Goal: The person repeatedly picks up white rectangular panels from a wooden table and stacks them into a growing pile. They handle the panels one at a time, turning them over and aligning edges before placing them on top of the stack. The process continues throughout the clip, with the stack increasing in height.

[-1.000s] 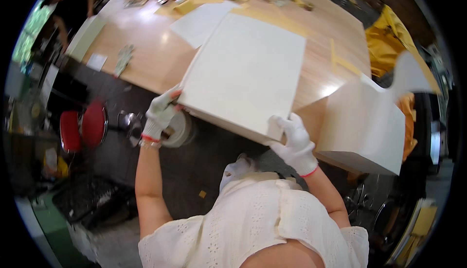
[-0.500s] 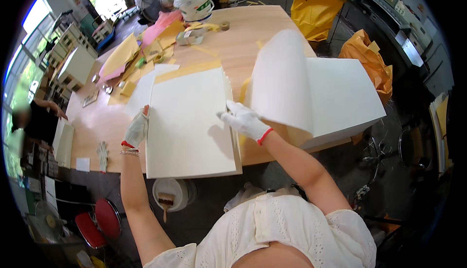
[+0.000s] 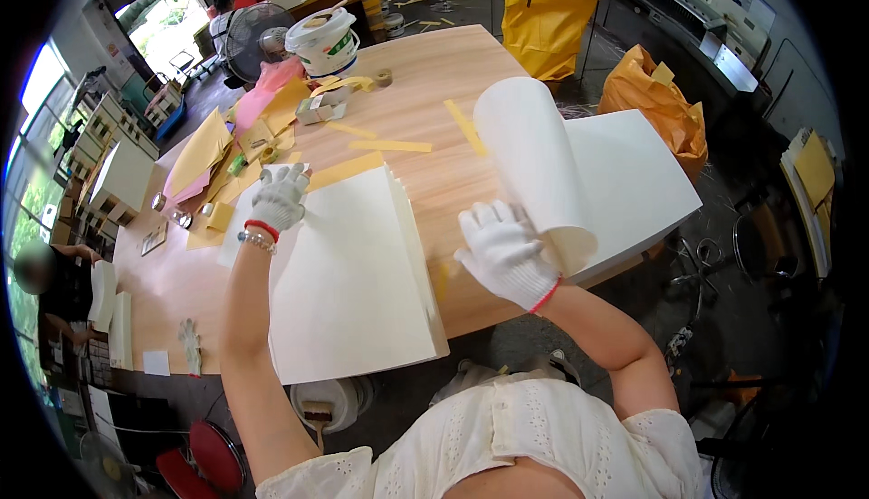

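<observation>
A thick stack of cream paper sheets lies on the wooden table in front of me. My left hand, in a white knit glove with a red cuff, rests flat on its far left corner. My right hand, gloved the same way, is between the two stacks, fingers spread, touching the curled sheet that bends up off the second stack at the table's right edge. Whether the hand grips the sheet I cannot tell.
A white bucket, a fan, pink and yellow paper scraps and tape strips lie on the far table. Yellow bags stand beyond the table at the right. Another person works at the left edge. A red stool is below.
The view swung as I turned. The cream stack now lies flat on the table, my left hand has slid to its far corner, and my right hand has moved toward the curled sheet.
</observation>
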The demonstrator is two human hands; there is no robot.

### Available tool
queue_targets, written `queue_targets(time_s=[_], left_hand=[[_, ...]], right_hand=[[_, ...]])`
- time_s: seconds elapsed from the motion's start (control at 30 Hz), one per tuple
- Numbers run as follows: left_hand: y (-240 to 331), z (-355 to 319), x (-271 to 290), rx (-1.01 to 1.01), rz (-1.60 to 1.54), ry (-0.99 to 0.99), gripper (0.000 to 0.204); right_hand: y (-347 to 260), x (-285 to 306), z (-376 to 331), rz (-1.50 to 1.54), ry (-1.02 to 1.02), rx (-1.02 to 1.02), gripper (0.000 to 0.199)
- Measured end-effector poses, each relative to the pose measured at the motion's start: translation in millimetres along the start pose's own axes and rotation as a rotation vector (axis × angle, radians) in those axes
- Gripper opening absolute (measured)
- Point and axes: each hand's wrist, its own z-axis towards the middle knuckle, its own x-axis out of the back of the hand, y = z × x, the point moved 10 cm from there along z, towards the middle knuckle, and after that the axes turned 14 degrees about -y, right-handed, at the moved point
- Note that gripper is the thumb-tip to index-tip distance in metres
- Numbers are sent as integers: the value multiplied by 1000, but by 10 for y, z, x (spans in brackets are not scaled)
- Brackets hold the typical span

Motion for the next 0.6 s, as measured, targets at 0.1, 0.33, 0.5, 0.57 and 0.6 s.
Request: queue_targets(time_s=[0.1,0.33,0.5,0.57,0.6], left_hand=[[-21,308,-51,16,0,-91,49],[-264,618,-130,158,-79,-170,40],[-625,762,-130,276,-11,120,40],[-382,828,66,250,-60,118,40],[-306,802,213,243,-78,117,41]], right_hand=[[219,342,-123,40,117,-58,37],[1125,417,-460,98,156,-339,52],[1372,256,-614,-23,-23,-345,70],[1449,221,-750,-43,-98,-339,77],[1491,203,-807,-2,-133,-310,80]])
